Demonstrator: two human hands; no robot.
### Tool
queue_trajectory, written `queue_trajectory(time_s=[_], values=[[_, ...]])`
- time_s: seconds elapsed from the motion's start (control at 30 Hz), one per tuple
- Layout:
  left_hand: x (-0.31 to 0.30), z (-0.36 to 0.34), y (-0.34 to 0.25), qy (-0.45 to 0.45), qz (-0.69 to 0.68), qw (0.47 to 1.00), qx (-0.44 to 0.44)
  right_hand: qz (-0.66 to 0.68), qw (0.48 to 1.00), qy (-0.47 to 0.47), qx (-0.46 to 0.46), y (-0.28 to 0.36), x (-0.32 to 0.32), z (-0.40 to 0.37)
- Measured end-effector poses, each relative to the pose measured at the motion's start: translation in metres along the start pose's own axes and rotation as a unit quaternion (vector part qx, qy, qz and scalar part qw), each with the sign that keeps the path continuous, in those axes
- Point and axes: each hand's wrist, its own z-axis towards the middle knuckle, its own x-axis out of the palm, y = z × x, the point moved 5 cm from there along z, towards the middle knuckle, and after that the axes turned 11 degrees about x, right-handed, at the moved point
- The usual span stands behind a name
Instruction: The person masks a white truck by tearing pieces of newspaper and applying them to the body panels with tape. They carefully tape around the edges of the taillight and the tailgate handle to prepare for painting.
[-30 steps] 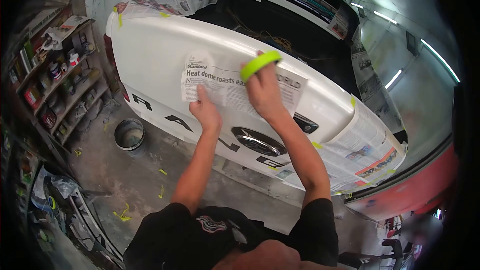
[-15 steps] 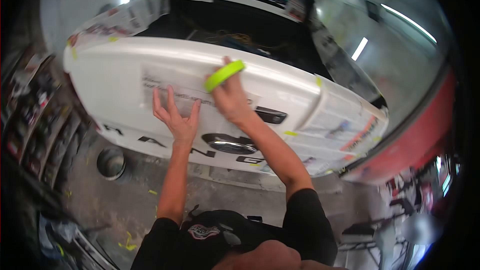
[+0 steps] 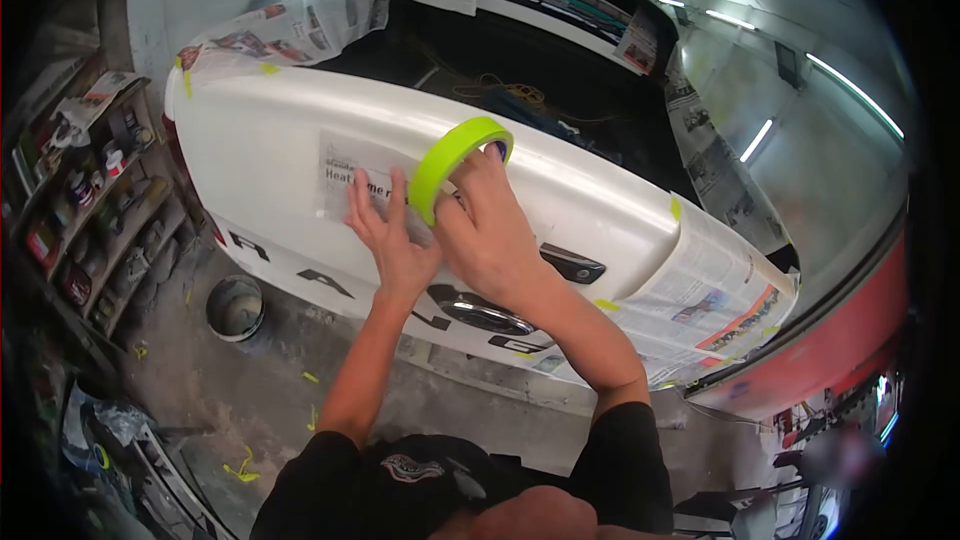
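My left hand rests with outstretched fingers on a sheet of printed newspaper, which lies against the white tailgate of a pickup truck. Part of the sheet is hidden behind both hands. Right beside it, my right hand grips a roll of yellow-green masking tape, with fingers through and around the ring. The roll stands on edge in front of the panel. Below the hands are a chrome oval emblem and black letters; a dark handle sits to the right.
Taped newspaper covers the tailgate's right end, and more newspaper lines the bed's left side. A bucket stands on the floor near torn tape scraps. Shelves with cans are at left, a red panel at right.
My right hand with the tape roll has come closer to my left hand, narrowing the gap between them. My left fingers are less spread. The whole view has shifted, moving the truck rightward.
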Motion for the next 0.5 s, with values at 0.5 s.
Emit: queue_trajectory(time_s=[0.5], values=[[-0.042,0.047,-0.011,-0.116,-0.136,0.981,0.07,0.115,0.991,-0.054,0.05,-0.067,0.029,-0.014]])
